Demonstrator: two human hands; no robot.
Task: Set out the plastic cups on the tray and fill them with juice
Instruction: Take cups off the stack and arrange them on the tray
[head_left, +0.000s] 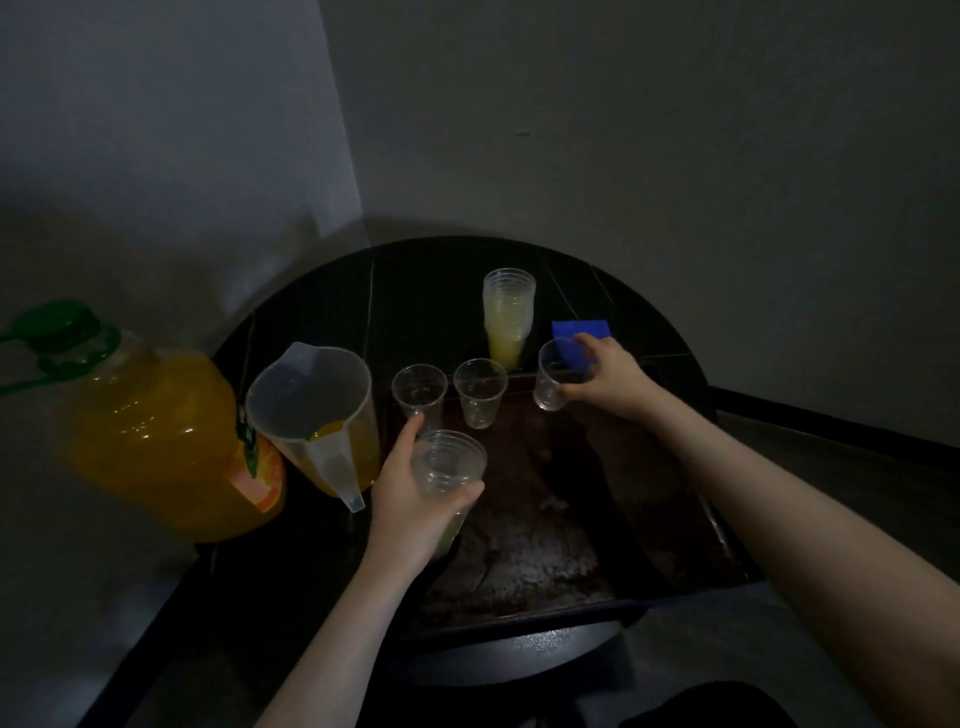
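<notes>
Left hand (410, 486) fingers wrapped round cup stack (448, 470), right hand (605, 375) pinching single cup (556, 375) at tray (571, 582) far edge

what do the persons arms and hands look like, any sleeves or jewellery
Both arms are bare from the bottom edge of the picture up to the wrists, with no sleeves in view. The left hand and right hand wear no gloves, and no watch, bracelet or ring shows, though the dim light could hide small details. The fingers look unmarked.
</notes>
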